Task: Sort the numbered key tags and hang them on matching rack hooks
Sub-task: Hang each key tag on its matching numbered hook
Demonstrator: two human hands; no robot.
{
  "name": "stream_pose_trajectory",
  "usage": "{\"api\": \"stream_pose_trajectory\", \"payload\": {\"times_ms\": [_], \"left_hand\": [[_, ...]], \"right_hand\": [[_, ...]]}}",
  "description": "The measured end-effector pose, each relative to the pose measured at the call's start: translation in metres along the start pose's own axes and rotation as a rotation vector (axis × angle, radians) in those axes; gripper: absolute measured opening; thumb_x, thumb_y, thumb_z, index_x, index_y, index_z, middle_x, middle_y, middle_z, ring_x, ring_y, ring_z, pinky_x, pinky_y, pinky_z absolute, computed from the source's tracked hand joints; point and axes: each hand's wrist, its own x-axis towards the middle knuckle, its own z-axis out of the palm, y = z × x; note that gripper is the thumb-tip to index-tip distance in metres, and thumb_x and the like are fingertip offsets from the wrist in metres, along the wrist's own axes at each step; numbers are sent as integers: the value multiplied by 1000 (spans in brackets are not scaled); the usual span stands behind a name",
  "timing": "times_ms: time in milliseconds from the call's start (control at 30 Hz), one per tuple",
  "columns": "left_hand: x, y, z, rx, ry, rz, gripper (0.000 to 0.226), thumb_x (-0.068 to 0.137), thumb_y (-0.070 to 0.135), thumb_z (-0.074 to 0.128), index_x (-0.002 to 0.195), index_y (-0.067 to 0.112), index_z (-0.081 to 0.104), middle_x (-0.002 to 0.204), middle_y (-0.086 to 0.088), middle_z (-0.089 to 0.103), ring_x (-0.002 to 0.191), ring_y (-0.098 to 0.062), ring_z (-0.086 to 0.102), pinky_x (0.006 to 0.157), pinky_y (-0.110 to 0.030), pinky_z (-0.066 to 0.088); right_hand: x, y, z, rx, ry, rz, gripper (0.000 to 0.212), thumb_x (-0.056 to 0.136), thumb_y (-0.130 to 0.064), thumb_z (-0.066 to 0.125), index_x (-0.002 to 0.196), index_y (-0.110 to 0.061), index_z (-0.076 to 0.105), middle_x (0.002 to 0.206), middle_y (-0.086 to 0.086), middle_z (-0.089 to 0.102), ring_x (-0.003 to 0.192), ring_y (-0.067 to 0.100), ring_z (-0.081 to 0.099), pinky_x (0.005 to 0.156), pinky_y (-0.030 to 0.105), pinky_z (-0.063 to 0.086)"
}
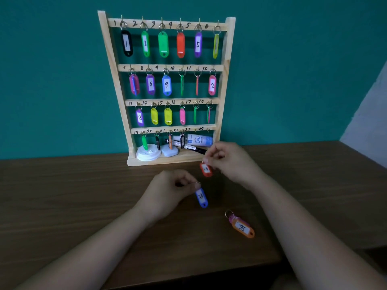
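Observation:
A wooden key rack [227, 59] stands against the teal wall, with numbered hooks and several coloured tags hanging on four rows. In the bottom row the hooks marked 23 [195, 130] and 24 [208, 129] are bare. My left hand [167, 191] pinches the ring of a blue tag [201, 197] marked 23, which dangles above the table. My right hand [228, 162] pinches the ring of a red tag [206, 169] in front of the rack's base; its number is blurred. An orange tag [243, 227] marked 24 lies on the table with a pink tag under it.
On the rack's base shelf lie a white lid [148, 154], a small grey-white object [169, 151], a black marker [193, 149] and a white-and-blue bottle [199, 140]. The brown wooden table [83, 195] ends near the bottom and at the right.

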Motion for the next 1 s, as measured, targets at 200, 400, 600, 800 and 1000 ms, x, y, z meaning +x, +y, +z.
{"api": "stream_pose_trajectory", "payload": {"times_ms": [200,400,600,800,1000], "left_hand": [[9,-5,-10,-76,83,-51,11,91,41,80,87,32,78,81,5,76,70,-5,63,72,-34,50],[13,-9,-12,-90,94,-48,10,93,39,79,89,30,78,81,3,76,76,-18,69,74,-37,53],[16,-10,-11,-63,100,-45,10,93,41,79,90,31,78,82,5,76,69,-7,65,69,-31,49],[17,-11,-13,-3,108,-19,7,93,38,78,88,33,78,80,6,75,64,-3,60,65,-29,47],[53,2,-25,123,246,74,3,91,31,81,90,31,79,78,7,75,75,-9,69,71,-29,53]], "right_hand": [[46,-5,18,11,319,-108,4,98,-23,75,95,-25,76,88,-13,73,83,0,69,70,16,49],[71,-12,25,-46,484,-175,8,101,-17,72,101,-17,79,87,-13,70,81,-6,64,71,8,46],[83,-4,38,-156,488,-192,14,103,-13,67,106,-16,80,96,-2,78,89,11,72,80,35,62],[77,-5,39,-244,440,-172,19,103,-13,63,115,-17,77,101,3,78,91,20,74,80,44,63],[45,-2,29,-209,357,-105,24,104,-19,62,125,-25,70,108,-5,74,78,8,70,69,34,61]]}}
